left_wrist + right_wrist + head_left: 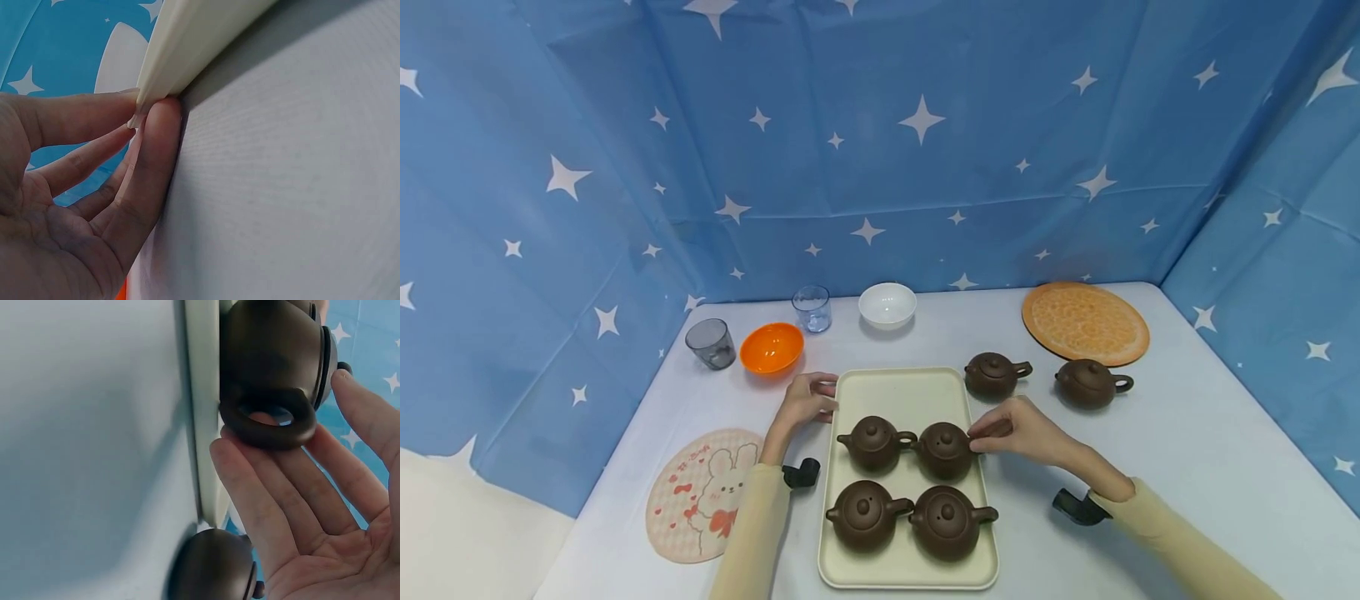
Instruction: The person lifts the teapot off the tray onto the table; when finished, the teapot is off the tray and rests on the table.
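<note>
My left hand (807, 403) pinches the left rim of a cream tray (906, 387), thumb on one side and fingers on the other, as the left wrist view shows. On the tray sit several dark brown teapots. My right hand (1022, 429) is at the upper right teapot (944, 451). In the right wrist view its fairly straight fingers (281, 487) touch the looped handle (272, 428), with the thumb apart from it near the lid. Left of it stands another teapot (873, 444); two more, a left one (862, 518) and a right one (946, 523), stand nearer me.
Right of the tray stand two brown teapots, one near (992, 375) and one farther (1088, 384), by a round orange mat (1086, 323). A grey glass (711, 343), orange bowl (772, 349), clear glass (812, 309) and white bowl (887, 306) line the back. A rabbit mat (688, 500) lies left.
</note>
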The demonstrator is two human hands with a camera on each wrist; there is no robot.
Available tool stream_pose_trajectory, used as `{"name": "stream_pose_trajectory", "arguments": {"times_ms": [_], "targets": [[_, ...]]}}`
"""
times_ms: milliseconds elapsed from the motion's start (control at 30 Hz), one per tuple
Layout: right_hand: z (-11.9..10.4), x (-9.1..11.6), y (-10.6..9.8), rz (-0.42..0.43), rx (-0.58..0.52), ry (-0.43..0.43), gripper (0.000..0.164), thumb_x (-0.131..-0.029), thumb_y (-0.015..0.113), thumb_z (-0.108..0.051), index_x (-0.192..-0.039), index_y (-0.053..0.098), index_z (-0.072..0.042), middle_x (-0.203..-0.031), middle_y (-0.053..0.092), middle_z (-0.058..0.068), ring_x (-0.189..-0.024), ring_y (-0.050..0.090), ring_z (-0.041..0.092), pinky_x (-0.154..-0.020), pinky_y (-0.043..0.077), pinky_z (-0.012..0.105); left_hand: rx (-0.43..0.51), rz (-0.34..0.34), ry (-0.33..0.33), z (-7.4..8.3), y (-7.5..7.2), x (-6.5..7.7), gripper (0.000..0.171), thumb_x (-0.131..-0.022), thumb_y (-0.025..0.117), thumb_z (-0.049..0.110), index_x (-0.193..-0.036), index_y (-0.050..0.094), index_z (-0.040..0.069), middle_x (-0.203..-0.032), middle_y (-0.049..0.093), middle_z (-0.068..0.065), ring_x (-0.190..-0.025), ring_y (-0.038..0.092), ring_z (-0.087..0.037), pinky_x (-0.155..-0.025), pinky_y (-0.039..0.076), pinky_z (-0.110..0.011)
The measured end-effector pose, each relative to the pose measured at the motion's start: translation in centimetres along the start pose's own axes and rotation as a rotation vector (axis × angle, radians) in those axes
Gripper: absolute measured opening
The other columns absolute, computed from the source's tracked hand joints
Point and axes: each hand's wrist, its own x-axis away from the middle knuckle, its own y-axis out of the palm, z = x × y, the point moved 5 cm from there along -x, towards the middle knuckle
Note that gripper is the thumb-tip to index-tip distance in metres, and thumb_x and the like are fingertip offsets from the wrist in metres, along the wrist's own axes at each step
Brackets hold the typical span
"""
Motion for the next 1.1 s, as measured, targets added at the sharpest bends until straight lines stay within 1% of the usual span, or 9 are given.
{"name": "stream_pose_trajectory", "arguments": {"times_ms": [100,200,433,500,733,800,933,1067,1100], "targets": [[0.3,0.4,0.2,0.006,0.005,-0.002,0.023,-0.082,0.075,-0.017,-0.098,0.074,-0.001,-0.092,0.074,0.007,-0.084,0.070,0.009,-0.073,0.059,0.024,-0.007,-0.018,-0.003,1.2,0.1,0.9,0.051,-0.075,0.060,-0.017,-0.125,0.054,-0.013,-0.105,0.060,-0.034,-0.065,0.064,-0.023,-0.065,0.061,-0.044],[0.5,0.6,0.3,0.020,0.003,-0.011,0.023,-0.081,0.076,-0.016,-0.098,0.074,-0.001,-0.092,0.074,0.008,-0.084,0.070,0.010,-0.073,0.059,0.024,-0.011,-0.021,0.002,1.5,0.0,1.2,0.051,-0.075,0.060,-0.017,-0.125,0.053,-0.014,-0.104,0.060,-0.034,-0.065,0.064,-0.023,-0.065,0.061,-0.044],[0.5,0.5,0.4,0.048,0.009,-0.016,0.022,-0.081,0.076,-0.015,-0.095,0.074,0.002,-0.089,0.074,0.010,-0.080,0.071,0.013,-0.071,0.059,0.023,-0.003,0.014,0.003,-0.8,0.0,-0.6,0.050,-0.073,0.064,-0.016,-0.122,0.058,-0.009,-0.097,0.064,-0.025,-0.062,0.063,-0.019,-0.057,0.061,-0.037],[0.4,0.5,0.4,0.049,0.026,-0.012,0.021,-0.081,0.076,-0.016,-0.094,0.075,0.001,-0.089,0.074,0.009,-0.079,0.071,0.013,-0.070,0.058,0.022,-0.010,0.023,0.005,-1.2,-0.1,-0.8,0.050,-0.072,0.064,-0.015,-0.122,0.059,-0.008,-0.096,0.065,-0.024,-0.061,0.063,-0.019,-0.056,0.061,-0.036],[0.5,0.3,0.5,0.073,0.079,-0.004,0.015,-0.080,0.076,-0.013,-0.090,0.076,-0.001,-0.083,0.074,0.006,-0.072,0.066,0.003,-0.057,0.051,0.018,-0.008,0.028,-0.003,-1.4,-0.1,-1.1,0.050,-0.073,0.063,-0.015,-0.122,0.059,-0.006,-0.096,0.065,-0.022,-0.061,0.063,-0.018,-0.056,0.061,-0.034],[0.7,0.3,0.5,0.084,0.082,-0.007,0.015,-0.080,0.076,-0.012,-0.090,0.077,-0.001,-0.083,0.074,0.006,-0.072,0.065,0.001,-0.056,0.050,0.017,-0.007,0.026,-0.002,-1.4,-0.1,-1.1,0.050,-0.073,0.063,-0.015,-0.122,0.059,-0.006,-0.096,0.065,-0.022,-0.061,0.063,-0.018,-0.056,0.061,-0.034],[0.8,0.4,0.6,0.101,0.070,-0.025,0.015,-0.080,0.075,-0.011,-0.090,0.076,0.000,-0.083,0.074,0.007,-0.076,0.067,0.002,-0.057,0.052,0.018,-0.005,0.036,-0.008,-1.5,-0.2,-1.0,0.050,-0.073,0.063,-0.015,-0.122,0.060,-0.005,-0.096,0.065,-0.022,-0.062,0.063,-0.019,-0.057,0.061,-0.035],[0.8,0.5,0.3,0.114,0.053,-0.071,0.016,-0.081,0.075,-0.011,-0.091,0.076,0.000,-0.084,0.074,0.007,-0.075,0.067,0.002,-0.055,0.051,0.018,0.003,0.027,0.000,-1.5,-0.2,-1.0,0.051,-0.073,0.063,-0.015,-0.123,0.059,-0.006,-0.097,0.065,-0.023,-0.061,0.062,-0.018,-0.057,0.061,-0.035],[0.8,0.6,0.1,0.113,0.052,-0.082,0.016,-0.080,0.075,-0.010,-0.091,0.076,0.001,-0.084,0.074,0.007,-0.073,0.066,0.002,-0.054,0.050,0.018,0.007,0.019,-0.005,-1.1,-0.2,-0.8,0.051,-0.073,0.063,-0.015,-0.123,0.059,-0.006,-0.098,0.065,-0.024,-0.062,0.063,-0.019,-0.058,0.061,-0.036]]}}
